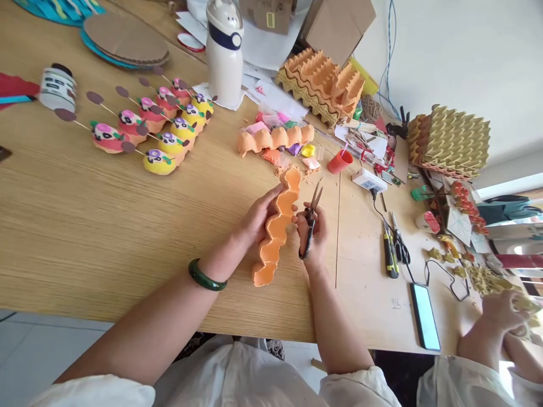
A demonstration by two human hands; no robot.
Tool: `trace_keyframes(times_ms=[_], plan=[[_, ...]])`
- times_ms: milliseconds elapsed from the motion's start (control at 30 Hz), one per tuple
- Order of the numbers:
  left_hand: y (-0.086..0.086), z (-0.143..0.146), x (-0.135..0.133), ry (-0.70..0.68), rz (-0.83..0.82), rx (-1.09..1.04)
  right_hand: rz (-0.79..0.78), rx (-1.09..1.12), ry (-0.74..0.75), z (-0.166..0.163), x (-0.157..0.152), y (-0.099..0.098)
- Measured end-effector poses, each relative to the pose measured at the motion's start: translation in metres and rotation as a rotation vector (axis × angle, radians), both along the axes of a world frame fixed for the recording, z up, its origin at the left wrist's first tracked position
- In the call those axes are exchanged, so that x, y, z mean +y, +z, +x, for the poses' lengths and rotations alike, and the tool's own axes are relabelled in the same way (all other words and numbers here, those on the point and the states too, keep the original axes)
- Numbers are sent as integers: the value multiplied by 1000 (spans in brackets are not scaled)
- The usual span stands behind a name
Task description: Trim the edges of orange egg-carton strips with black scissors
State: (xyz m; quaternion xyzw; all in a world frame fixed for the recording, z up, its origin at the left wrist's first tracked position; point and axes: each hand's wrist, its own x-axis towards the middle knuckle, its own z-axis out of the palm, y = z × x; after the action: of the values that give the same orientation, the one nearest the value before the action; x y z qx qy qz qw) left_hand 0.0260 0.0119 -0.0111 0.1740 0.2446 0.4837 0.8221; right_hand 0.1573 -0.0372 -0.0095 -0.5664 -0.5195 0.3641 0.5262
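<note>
Near the table's (pixel 85 226) front edge, an egg-carton strip (pixel 276 232) is clasped by the left hand (pixel 257 217), scissors (pixel 311 217) by the right hand (pixel 316 234).

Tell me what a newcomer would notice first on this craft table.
Probably the orange egg-carton strip near the table's middle, held by the left hand while the right hand grips scissors beside it. Next come the rows of painted pink and yellow figures at upper left, and the yellow egg-tray stack at far right.

You get bright, even daylight — glare blows out the right edge, and the table (pixel 85 226) bows at the corners.
</note>
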Motion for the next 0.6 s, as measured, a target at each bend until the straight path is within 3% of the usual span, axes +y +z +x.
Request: trace_keyframes(times_ms=[367, 600], plan=[[0, 5, -3, 74, -77, -4, -33, -251, 28, 9, -11, 29], [-3, 5, -6, 12, -12, -60, -95, -504, 45, 8, -19, 27]])
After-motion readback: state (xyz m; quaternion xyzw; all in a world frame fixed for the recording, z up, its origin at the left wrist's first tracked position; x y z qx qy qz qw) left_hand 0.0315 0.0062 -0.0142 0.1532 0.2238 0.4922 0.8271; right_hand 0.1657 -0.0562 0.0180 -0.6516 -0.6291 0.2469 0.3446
